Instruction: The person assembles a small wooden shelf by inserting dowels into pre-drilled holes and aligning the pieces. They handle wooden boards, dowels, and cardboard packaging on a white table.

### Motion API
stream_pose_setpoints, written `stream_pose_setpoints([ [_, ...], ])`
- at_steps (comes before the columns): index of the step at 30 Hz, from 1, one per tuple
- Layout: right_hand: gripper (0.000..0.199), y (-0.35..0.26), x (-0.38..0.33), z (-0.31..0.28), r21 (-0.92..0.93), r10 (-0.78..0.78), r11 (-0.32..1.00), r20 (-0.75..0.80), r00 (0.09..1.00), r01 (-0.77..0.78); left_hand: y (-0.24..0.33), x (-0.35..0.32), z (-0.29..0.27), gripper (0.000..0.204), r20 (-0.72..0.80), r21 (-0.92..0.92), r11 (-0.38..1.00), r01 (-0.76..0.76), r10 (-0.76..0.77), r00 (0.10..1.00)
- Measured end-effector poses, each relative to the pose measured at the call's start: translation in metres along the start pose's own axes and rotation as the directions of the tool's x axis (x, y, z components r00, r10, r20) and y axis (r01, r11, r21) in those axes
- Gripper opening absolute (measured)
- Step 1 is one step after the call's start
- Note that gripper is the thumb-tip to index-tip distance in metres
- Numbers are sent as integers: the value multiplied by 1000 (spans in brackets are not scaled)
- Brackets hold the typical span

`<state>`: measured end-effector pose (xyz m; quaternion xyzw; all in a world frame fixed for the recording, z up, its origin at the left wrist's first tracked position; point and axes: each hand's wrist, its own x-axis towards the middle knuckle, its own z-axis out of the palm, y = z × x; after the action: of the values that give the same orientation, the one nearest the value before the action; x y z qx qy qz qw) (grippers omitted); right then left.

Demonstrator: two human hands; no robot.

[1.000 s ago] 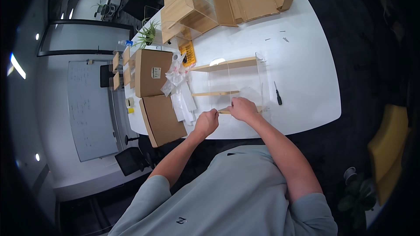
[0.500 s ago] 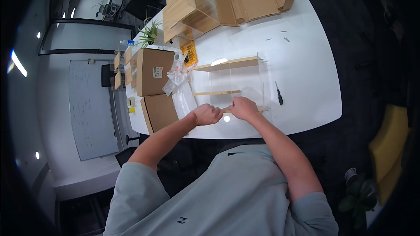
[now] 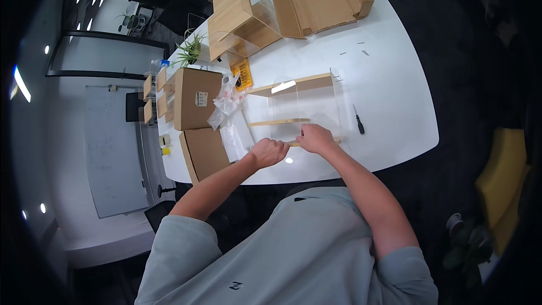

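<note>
In front of me a partly built shelf lies on the white table [image 3: 395,118]. It has a clear acrylic panel [image 3: 322,104] and wooden boards: a far board [image 3: 310,83], a middle board [image 3: 279,122] and a near board [image 3: 295,144]. My left hand [image 3: 269,152] is closed around the left end of the near board. My right hand [image 3: 315,138] is closed at the same board, beside the panel's lower edge; what its fingers pinch is hidden. To the right lies a screwdriver [image 3: 359,122] with a black handle.
Small screws [image 3: 365,52] lie farther back. Behind the shelf are an orange tool case [image 3: 242,75], a wood-and-acrylic unit [image 3: 232,14] and flattened cardboard [image 3: 324,0]. Crumpled plastic bags [image 3: 227,106] and brown cartons [image 3: 195,101] stand left, near a potted plant [image 3: 192,49].
The view has shifted slightly, so the table sits a little lower and further left. Both hands keep their places at the near board; the shelf looks unchanged.
</note>
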<state>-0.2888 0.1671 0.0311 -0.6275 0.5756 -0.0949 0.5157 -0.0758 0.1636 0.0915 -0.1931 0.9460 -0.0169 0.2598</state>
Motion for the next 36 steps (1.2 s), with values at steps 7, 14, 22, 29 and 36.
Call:
stream_pose_setpoints([
  [7, 31, -23, -17, 9, -138, 35, 989, -138, 990, -54, 6, 3, -3, 13, -7, -98, 991, 87, -88, 996],
  [14, 31, -18, -7, 16, -80, 152, 984, -115, 982, -162, 12, -2, 0, 9, 15, -313, 911, 270, -280, 960],
  [22, 33, -21, 3, 14, -99, 148, 984, 3, 989, -147, 25, -16, 16, 7, -207, -393, 854, 340, -443, 872],
  [29, 25, 11, 28, 32, 37, 23, 999, 25, 999, -24, 24, -25, -23, 20, 86, -777, 363, 514, -747, 659],
  [36, 24, 14, 44, -4, 52, -109, 993, 171, 979, 102, 50, -8, -25, 22, 242, -810, 97, 579, -843, 480],
])
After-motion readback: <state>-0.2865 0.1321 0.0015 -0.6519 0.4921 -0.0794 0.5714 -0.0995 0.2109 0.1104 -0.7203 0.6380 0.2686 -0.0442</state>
